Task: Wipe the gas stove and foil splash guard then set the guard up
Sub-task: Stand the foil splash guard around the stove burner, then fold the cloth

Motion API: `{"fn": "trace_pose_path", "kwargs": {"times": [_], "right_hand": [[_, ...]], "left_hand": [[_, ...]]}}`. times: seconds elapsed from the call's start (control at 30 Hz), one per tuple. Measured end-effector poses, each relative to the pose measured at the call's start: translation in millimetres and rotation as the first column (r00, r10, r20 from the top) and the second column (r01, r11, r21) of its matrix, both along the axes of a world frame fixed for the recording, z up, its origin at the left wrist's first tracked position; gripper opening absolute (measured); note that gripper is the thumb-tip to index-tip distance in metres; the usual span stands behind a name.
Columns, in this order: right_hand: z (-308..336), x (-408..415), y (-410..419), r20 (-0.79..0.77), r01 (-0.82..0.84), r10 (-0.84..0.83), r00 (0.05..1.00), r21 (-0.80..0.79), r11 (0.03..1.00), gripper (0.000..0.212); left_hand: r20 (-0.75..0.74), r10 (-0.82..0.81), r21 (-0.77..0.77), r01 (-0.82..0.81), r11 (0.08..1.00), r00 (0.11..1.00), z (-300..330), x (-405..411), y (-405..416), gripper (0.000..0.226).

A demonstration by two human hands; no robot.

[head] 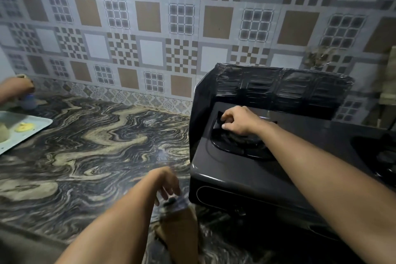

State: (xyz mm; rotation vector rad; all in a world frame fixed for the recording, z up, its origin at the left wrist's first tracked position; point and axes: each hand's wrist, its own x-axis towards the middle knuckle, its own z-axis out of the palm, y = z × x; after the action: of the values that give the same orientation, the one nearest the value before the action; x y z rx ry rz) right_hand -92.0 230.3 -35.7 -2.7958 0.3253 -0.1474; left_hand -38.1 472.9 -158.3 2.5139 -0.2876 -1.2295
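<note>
While the right hand (pixel 237 121) reaches across the gas stove (pixel 246 169), its fingers (pixel 227 118) curl down onto the dark pan support (pixel 240 146) of the near burner and seem to grip a bar of it, or a dark cloth; which cannot be told. The foil splash guard (pixel 278 88) stands directly beyond that hand, its long axis running left to right along the tiled wall (pixel 150 28), one wing folded forward down the stove's left side. That makes the right hand much the nearer to it. The left hand (pixel 167 182) hangs low over the marbled surface (pixel 96 146) beside the stove's front corner, fingers loose, holding nothing.
</note>
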Motion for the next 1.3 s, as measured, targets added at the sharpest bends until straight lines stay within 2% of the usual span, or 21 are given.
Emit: {"fn": "trace_pose_path", "kwargs": {"times": [0.07,0.13,0.23,0.33,0.5,0.63,0.73,0.83,0.9,0.97,1.07,1.17,1.3], "right_hand": [[-6.1,-21.7,4.8,0.024,-0.013,0.012,1.0,0.025,1.0,0.027],[-12.5,-46.9,9.8,0.046,-0.032,0.031,0.998,0.022,0.999,0.027],[-22.6,-79.9,16.7,0.092,-0.04,0.036,0.995,0.043,0.998,0.03],[-29.9,-108.6,25.5,0.148,-0.056,0.047,0.988,0.053,0.997,0.034],[-39.8,-143.2,43.4,0.158,-0.116,0.107,0.982,0.049,0.992,0.036],[-43.0,-155.6,51.8,0.145,-0.127,0.112,0.983,0.095,0.987,0.036],[-40.1,-160.5,56.8,0.104,-0.128,0.114,0.988,0.146,0.981,0.043],[-29.7,-167.3,61.3,-0.052,-0.175,0.189,0.981,0.2,0.964,0.058],[-22.1,-171.1,64.4,-0.149,-0.188,0.241,0.959,0.302,0.935,0.062],[-13.9,-176.1,66.6,-0.194,-0.173,0.273,0.942,0.416,0.893,0.062],[-1.9,-185.5,65.7,-0.179,-0.129,0.265,0.947,0.543,0.829,0.06],[10.0,-195.3,60.2,-0.086,-0.099,0.214,0.973,0.683,0.724,0.063],[20.2,-201.4,47.0,0.041,-0.072,0.06,0.997,0.683,0.727,0.056]], "left_hand": [[-0.014,-0.028,0.021,0.029,0.999,1.0,0.0,-23.0,-1.0,0.031],[0.01,-0.082,0.081,0.081,0.993,0.997,-4.2,-48.0,-1.1,0.024],[0.212,-0.083,0.143,0.053,0.988,0.974,-22.9,-73.7,4.2,0.035],[0.443,-0.041,0.124,-0.016,0.992,0.895,-33.1,-94.8,12.5,0.045],[0.531,0.066,0.077,-0.125,0.989,0.845,-30.7,-111.9,19.6,0.042],[0.501,0.07,0.035,-0.101,0.994,0.863,-2.2,-116.7,20.6,0.025],[0.422,0.036,0.018,-0.049,0.999,0.906,30.8,-113.5,22.1,0.026],[0.315,0.115,-0.126,-0.078,0.989,0.942,63.6,-107.8,24.2,0.035],[0.281,0.151,-0.229,-0.087,0.97,0.948,85.6,-106.8,23.8,0.019],[0.231,0.217,-0.376,-0.119,0.919,0.948,104.6,-104.2,20.9,0.018],[0.135,0.257,-0.559,-0.14,0.817,0.957,129.6,-105.9,13.4,0.017],[0.067,0.254,-0.675,-0.144,0.724,0.965,146.9,-119.9,1.7,0.022],[-0.023,0.224,-0.769,-0.161,0.619,0.974,152.1,-129.4,-15.8,0.023]]}}
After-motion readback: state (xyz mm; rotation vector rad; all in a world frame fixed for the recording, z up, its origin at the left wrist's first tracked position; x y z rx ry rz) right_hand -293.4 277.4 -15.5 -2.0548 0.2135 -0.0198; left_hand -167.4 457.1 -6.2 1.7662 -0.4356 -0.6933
